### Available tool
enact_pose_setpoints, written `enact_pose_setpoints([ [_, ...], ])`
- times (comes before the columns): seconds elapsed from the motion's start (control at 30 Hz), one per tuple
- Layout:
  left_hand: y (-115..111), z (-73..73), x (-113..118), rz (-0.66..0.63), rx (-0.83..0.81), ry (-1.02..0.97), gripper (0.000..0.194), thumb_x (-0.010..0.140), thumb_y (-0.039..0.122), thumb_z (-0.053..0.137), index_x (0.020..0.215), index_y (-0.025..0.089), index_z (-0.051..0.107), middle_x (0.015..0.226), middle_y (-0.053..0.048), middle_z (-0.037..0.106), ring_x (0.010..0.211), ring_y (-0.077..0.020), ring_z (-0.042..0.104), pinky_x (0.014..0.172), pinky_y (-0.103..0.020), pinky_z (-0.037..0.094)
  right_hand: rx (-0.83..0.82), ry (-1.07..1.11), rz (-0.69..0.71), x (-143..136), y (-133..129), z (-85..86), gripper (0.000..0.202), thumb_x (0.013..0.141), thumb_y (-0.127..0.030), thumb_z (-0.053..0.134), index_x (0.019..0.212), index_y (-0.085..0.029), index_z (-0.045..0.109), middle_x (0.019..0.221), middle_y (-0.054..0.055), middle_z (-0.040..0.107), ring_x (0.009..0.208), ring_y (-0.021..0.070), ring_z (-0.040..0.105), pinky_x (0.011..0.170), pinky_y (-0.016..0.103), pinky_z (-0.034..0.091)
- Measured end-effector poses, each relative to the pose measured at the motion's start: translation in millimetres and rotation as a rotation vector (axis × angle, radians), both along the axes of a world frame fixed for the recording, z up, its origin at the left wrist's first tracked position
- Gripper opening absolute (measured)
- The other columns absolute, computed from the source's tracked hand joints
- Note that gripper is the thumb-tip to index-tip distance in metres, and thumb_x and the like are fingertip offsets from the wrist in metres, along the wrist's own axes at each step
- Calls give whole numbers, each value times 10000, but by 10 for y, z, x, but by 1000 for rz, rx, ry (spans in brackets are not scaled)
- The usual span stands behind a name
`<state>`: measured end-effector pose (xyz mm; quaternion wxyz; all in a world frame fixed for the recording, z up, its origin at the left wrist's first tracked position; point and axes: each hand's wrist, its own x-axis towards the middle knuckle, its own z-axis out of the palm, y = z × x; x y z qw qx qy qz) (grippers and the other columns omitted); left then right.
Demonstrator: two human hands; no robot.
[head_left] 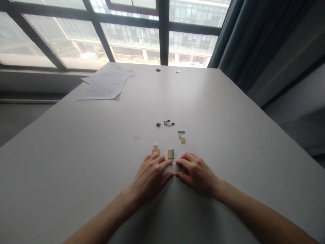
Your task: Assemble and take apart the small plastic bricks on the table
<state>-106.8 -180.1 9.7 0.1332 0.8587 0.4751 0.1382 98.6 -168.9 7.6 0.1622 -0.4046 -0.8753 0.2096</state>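
Between my two hands, close to the white tabletop, is a small white building brick with studs on top. My left hand grips its left side between thumb and index finger. On the opposite side, the thumb and fingertips of my right hand pinch the same brick. Just beyond it lies a tan and blue-grey studded brick. A tan brick sits at my left knuckles, partly hidden by them, with a small white piece behind it.
Farther out lie a small black piece and a cluster of black and white pieces. To their right are a grey strip and small tan pieces. Printed papers cover the table's far left, before the window.
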Motion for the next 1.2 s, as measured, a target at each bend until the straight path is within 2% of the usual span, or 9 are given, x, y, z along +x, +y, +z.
enact_pose_setpoints([
  [0.43, -2, -25, -19, 0, 38, -18, 235, 864, 341, 582, 1069, 239, 634, 885, -42, 627, 914, -221, 535, 824, -366, 386, 15, -6, -1, 3, -18, -7, 246, 861, -304, 610, 1072, -177, 605, 982, 79, 590, 957, 217, 539, 869, 347, 464],
  [0.67, -3, -57, -34, 0, 53, -25, 309, 858, 387, 589, 1122, 228, 609, 898, -48, 626, 923, -232, 533, 824, -380, 388, -4, 50, -20, 87, 14, -41, 344, 837, -326, 637, 1141, -175, 582, 1014, 88, 588, 956, 219, 549, 873, 364, 468],
  [0.83, -21, -33, -4, -5, 40, -5, 281, 851, 370, 599, 1098, 235, 611, 891, -42, 624, 909, -234, 531, 817, -383, 375, -7, 54, -18, 129, 36, -38, 284, 806, -284, 668, 1063, -179, 612, 981, 74, 589, 920, 213, 553, 847, 351, 472],
  [1.07, -23, -18, 26, -6, 37, 15, 236, 864, 369, 578, 1056, 237, 618, 889, -39, 620, 909, -234, 527, 816, -384, 368, -5, 44, -17, 114, 19, -34, 217, 832, -264, 631, 1029, -174, 623, 967, 76, 590, 913, 206, 550, 839, 343, 466],
  [1.2, -21, -15, 12, -10, 66, 4, 259, 858, 354, 591, 1084, 230, 609, 892, -43, 623, 912, -230, 533, 817, -375, 375, -50, 121, -46, 119, 30, -31, 211, 821, -268, 643, 1013, -180, 648, 959, 70, 599, 873, 191, 558, 814, 329, 463],
])
